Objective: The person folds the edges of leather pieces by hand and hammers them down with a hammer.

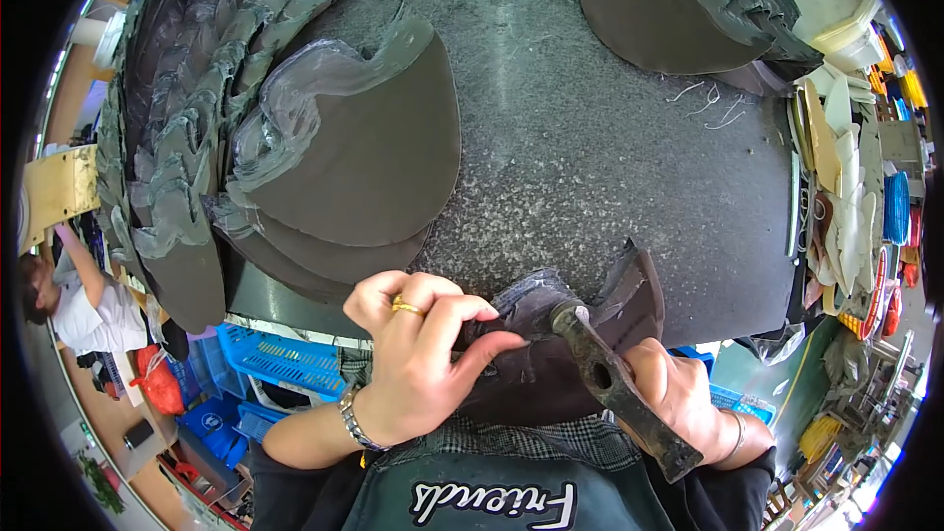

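My left hand (pixel 423 354) pinches the upper left edge of a dark brown leather-like piece (pixel 536 383) with a grey, glue-smeared rim, between thumb and bent fingers. The piece sits at the table's near edge, close to my apron. My right hand (pixel 678 398) is closed around a worn metal hammer (pixel 629 388). The hammer's long head lies slantwise over the piece, its round face resting on or just above the smeared rim; I cannot tell whether it touches. Most of the handle is hidden by my right hand.
Overlapping smeared dark pieces (pixel 354 147) cover the table's left side, with another stack (pixel 678 15) at the far right. White threads (pixel 723 108) lie on the dark worktable (pixel 590 167). Blue crates (pixel 285 359) stand below its near left edge. Someone in a white shirt (pixel 98 315) is at left.
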Demonstrator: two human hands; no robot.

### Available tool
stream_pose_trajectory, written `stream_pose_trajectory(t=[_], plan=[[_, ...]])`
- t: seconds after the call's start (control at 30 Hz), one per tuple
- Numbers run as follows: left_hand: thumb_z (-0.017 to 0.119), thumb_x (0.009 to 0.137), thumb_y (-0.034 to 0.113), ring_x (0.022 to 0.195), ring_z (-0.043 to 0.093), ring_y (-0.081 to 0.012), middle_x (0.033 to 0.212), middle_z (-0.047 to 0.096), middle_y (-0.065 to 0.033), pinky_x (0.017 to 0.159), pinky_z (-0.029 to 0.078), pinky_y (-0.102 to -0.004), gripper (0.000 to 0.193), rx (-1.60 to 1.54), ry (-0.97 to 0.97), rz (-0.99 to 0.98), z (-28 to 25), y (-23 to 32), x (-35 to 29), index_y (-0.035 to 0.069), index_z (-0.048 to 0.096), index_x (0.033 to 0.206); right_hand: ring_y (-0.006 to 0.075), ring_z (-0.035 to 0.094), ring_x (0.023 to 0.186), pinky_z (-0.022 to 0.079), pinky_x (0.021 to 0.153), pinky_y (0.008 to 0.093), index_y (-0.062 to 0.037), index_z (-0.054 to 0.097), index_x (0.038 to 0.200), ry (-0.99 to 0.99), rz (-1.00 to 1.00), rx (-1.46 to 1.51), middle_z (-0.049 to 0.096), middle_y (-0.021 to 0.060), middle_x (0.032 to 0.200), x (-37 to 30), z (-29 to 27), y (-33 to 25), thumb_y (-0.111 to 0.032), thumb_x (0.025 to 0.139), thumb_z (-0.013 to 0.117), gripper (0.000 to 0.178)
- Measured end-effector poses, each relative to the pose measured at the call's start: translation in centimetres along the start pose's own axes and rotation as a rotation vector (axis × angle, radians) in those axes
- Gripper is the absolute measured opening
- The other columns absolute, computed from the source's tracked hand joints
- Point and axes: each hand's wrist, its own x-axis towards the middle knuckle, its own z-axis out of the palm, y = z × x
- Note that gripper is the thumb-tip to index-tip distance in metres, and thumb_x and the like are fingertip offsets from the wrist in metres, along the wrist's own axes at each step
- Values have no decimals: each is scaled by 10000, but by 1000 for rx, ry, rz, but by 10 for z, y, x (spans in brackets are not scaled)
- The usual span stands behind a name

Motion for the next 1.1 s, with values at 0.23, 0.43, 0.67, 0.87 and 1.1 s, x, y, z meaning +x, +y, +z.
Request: stream_pose_trajectory(t=[0.23, 0.43, 0.67, 0.87, 1.1], plan=[[811, 678, 215, 974, 408, -261, 851, 536, 10, 875, 264, -409, 219, 36, -76, -158, 10, 8, 1, 145, 637, 792, 198, 540, 515, 421, 401, 329, -19, 480, 911, -19, 12, -29, 434, 64, 691, 0, 1, -2, -68, 736, 635, 239], [768, 730, 123, 839, 465, -259, 837, 513, -41, 752, 358, -375, 210, -76, -95, -145, 16, 7, 3, 86, 578, 812, 152, 519, 472, 389, 359, 305, -52, 454, 829, -73, -42, -157, 406, 38, 647, 18, -16, -9, -113, 738, 646, 221], [734, 769, 72, 662, 537, -248, 844, 497, -95, 538, 440, -337, 216, -266, 105, 142, 27, -16, -13, 37, 528, 824, 103, 491, 438, 366, 332, 267, -77, 436, 758, 0, -79, -273, 380, 0, 606, 27, -9, -14, -161, 829, 647, 238], [747, 759, 118, 705, 519, -200, 897, 488, -52, 629, 402, -338, 244, -142, 251, 336, 36, -23, -26, 114, 550, 903, 117, 506, 456, 380, 348, 272, -58, 454, 784, -15, -83, -215, 395, 11, 624, 25, -6, -14, -142, 819, 642, 209], [639, 867, 30, 831, 571, -178, 929, 626, -62, 822, 427, -316, 219, -411, -41, -222, 4, -12, -10, 37, 514, 1047, 141, 522, 477, 393, 371, 289, -26, 475, 859, -50, -70, -161, 414, 32, 656, 20, -6, -9, -110, 770, 618, 188]])
